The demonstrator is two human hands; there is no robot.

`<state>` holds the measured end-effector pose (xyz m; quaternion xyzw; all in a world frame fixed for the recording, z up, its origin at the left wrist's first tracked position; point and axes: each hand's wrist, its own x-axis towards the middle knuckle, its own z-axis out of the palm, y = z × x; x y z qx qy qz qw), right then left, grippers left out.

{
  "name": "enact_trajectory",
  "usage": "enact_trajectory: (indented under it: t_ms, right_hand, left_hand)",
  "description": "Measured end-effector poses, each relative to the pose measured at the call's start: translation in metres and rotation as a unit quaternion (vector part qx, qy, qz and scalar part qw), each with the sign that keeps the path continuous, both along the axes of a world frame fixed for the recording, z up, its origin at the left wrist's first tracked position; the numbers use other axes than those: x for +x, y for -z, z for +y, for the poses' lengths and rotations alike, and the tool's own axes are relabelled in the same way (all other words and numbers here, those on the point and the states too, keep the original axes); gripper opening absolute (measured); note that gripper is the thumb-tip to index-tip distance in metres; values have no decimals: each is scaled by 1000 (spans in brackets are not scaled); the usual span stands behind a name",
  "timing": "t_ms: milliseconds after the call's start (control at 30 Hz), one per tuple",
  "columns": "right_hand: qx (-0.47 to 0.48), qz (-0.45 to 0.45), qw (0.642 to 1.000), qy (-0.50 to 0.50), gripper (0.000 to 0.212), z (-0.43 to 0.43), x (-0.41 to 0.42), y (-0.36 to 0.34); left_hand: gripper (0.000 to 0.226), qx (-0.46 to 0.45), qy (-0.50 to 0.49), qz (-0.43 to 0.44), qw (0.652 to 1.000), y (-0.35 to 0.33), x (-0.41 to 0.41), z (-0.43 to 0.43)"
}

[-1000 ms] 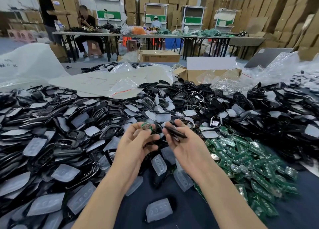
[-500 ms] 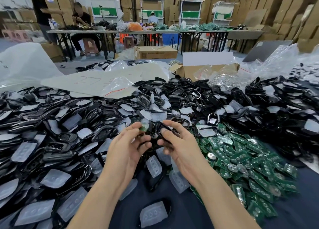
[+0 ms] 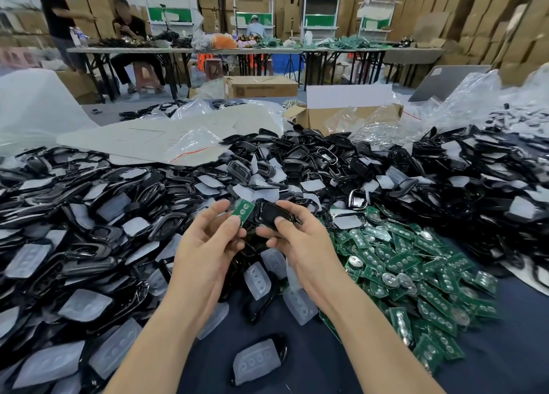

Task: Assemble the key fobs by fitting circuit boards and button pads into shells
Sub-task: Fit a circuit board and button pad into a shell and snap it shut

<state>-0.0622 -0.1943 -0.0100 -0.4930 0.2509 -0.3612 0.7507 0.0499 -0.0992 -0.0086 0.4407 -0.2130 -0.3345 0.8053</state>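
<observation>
Quickly, from the left: black shells mixed with translucent button pads are heaped over the left of the desk, judged to be stock kept within reach. The left hand is raised above that heap, and a green circuit board is pinched between its thumb and fingers. The board's contact face is turned toward the camera and its long axis is tilted from near-left to far-right. Its right edge is just beside the shell, possibly touching, probably for seating. That shell is gripped in the right hand, thumb and fingers curled round it. Its long axis lies roughly across the view; whether the open side is shown cannot be told. Loose boards are heaped at right.
</observation>
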Motion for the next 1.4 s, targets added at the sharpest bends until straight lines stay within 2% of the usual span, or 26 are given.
enact_trajectory:
  t_ms: [133,300,400,500,600,667,767,867,933,1033,1233,1300,1400]
  right_hand:
    - [-3,1,1000,-2,22,-1,-2,0]
    - [8,-1,1000,11,25,0,-1,-3]
    - [67,-37,997,26,23,-4,-2,-7]
    - [140,-71,987,33,3,-7,-6,-11]
    - [203,-135,970,12,13,-9,-11,-14]
    - [224,-145,964,4,17,-10,-10,-15]
    - [186,-90,978,25,14,-7,-6,-12]
    - [69,-42,996,36,8,-3,-4,-7]
    - [-2,-5,999,48,18,-2,-3,-4]
    - [-34,8,998,43,24,-1,-3,-4]
    - [-129,66,989,9,29,3,-5,-4]
    - [-163,75,984,13,29,5,-5,-6]
    - [-156,52,986,31,31,7,-4,-8]
  left_hand:
    - [31,3,-1,-8,1000,-1,0,1]
    - [22,-4,-3,-14,1000,-1,2,2]
    - [28,-11,-3,-10,1000,0,2,2]
    - [31,-17,2,-5,1000,0,2,2]
    - [33,-26,13,2,1000,0,2,1]
    - [33,-25,19,6,999,0,1,0]
    - [34,-21,29,0,999,-1,0,0]
    - [36,-17,33,-9,999,-2,-1,0]
    - [29,-12,27,-18,999,-2,-2,0]
    - [19,1,23,-36,999,-2,-2,1]
    - [19,4,29,-75,997,-2,-3,4]
    - [22,13,11,-102,995,-2,-4,5]
    - [19,40,-55,-165,984,-1,-5,6]
